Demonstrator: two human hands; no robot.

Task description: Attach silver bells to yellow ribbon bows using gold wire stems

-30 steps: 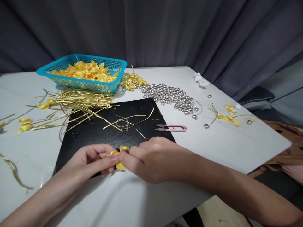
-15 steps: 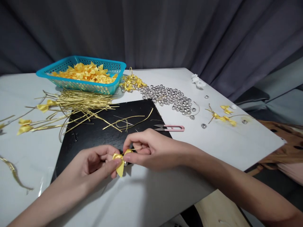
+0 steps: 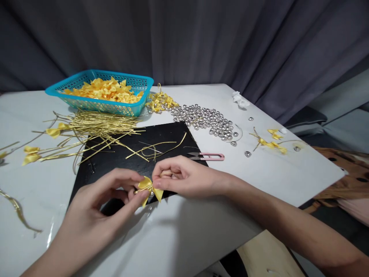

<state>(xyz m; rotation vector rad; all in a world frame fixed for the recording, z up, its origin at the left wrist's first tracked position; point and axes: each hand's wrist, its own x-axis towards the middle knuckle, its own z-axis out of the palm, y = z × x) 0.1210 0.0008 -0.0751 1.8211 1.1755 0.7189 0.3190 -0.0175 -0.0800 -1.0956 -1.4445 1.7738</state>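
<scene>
Between my two hands is a yellow ribbon bow (image 3: 146, 182) with gold cord across its middle and a small silver bell (image 3: 151, 193) below the knot. My left hand (image 3: 115, 200) pinches the bow's left side and the gold cord between thumb and fingers. At the right side of the bow, my right hand (image 3: 178, 177) grips it with thumb and index finger, the other fingers curled in. Both hands are just above the near edge of a black board (image 3: 115, 169). Loose gold cords (image 3: 150, 148) and a thin needle-like piece lie on that board.
Pink-handled thread snips (image 3: 211, 156) lie right of the board. A blue basket (image 3: 99, 72) of yellow bows stands at the back left, with a bundle of gold cords (image 3: 100, 123) before it. Silver bells (image 3: 204, 119) are heaped behind the board. Finished-looking bows (image 3: 272, 144) lie right.
The bow has turned between my fingers, so its gold cord and both ribbon tails now show. My left hand has opened wider at the palm and my right hand has shifted slightly up.
</scene>
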